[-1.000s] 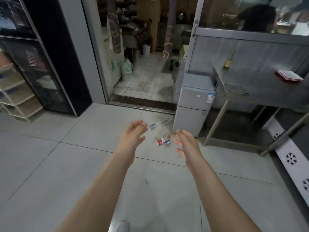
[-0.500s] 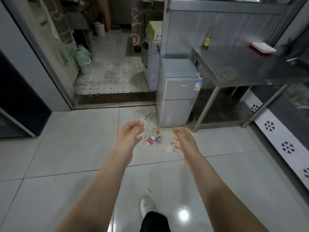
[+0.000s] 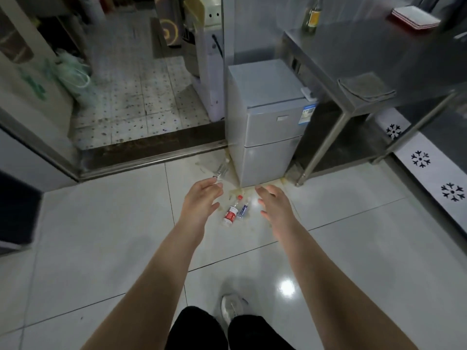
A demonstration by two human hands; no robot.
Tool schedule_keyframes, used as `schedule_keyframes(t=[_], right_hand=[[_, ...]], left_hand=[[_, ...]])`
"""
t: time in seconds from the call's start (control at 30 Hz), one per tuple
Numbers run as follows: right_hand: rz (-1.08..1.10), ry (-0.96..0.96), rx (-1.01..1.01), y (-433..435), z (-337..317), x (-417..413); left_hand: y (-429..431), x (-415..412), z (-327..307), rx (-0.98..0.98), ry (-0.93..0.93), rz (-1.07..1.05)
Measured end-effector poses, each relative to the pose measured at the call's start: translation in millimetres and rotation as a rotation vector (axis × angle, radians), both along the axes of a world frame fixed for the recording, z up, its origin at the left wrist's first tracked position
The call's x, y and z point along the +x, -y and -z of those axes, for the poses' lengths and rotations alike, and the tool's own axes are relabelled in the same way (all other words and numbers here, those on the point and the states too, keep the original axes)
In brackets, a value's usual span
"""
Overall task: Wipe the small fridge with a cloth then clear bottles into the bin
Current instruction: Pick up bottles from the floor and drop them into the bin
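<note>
A small silver fridge (image 3: 270, 122) stands on the floor beside a steel table (image 3: 409, 56). A grey folded cloth (image 3: 365, 86) lies on the table's near corner. On the tiles in front of the fridge lie a red-labelled bottle (image 3: 231, 213) and a smaller blue-labelled bottle (image 3: 243, 210). A clear bottle (image 3: 222, 169) lies by the fridge's left corner. My left hand (image 3: 202, 200) and my right hand (image 3: 274, 204) reach forward, fingers relaxed and spread, holding nothing, one on each side of the two bottles.
A glass bottle with a yellow label (image 3: 312, 17) and a red-white stack of plates (image 3: 414, 18) stand on the table. An open doorway with a raised sill (image 3: 151, 152) leads to a tiled back room. Yellowish stains (image 3: 240, 192) mark the floor by the fridge.
I have stepped closer to the fridge, which looms larger. Both hands stay outstretched and empty, still flanking the bottles on the floor.
</note>
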State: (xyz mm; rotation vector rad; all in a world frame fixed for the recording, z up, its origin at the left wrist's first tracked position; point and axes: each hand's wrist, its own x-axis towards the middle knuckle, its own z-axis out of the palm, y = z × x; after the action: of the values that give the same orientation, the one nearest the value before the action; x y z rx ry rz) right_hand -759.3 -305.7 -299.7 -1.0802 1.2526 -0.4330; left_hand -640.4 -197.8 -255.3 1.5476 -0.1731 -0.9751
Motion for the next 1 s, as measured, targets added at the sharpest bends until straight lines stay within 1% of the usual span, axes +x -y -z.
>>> schedule_keyframes(t=[0.17,0.27,0.4,0.57,0.8,1.0], right_hand=[[0.035,-0.034,-0.004,29.7,11.4,48.0],[0.084,-0.084,0.016,51.5,27.7,82.5],[0.187,-0.194,0.08,74.3,55.4,123.7],[0.263,-0.269,0.161,104.4,105.1,167.5],[0.314,-0.328,0.231,133.5,186.7,189.9],[0.291,-0.334,0.304,154.2,287.6,187.5]], left_hand=[[32.5,56.2,18.5,0.019,-0.04,0.044],[61.2,101.9,40.3,0.038,-0.062,0.091],[96.3,161.6,73.3,0.095,-0.133,0.212],[148.0,220.9,120.3,0.166,-0.144,0.295],[195.2,240.6,208.5,0.286,-0.195,0.398],[219.5,227.9,308.5,0.365,-0.216,0.449]])
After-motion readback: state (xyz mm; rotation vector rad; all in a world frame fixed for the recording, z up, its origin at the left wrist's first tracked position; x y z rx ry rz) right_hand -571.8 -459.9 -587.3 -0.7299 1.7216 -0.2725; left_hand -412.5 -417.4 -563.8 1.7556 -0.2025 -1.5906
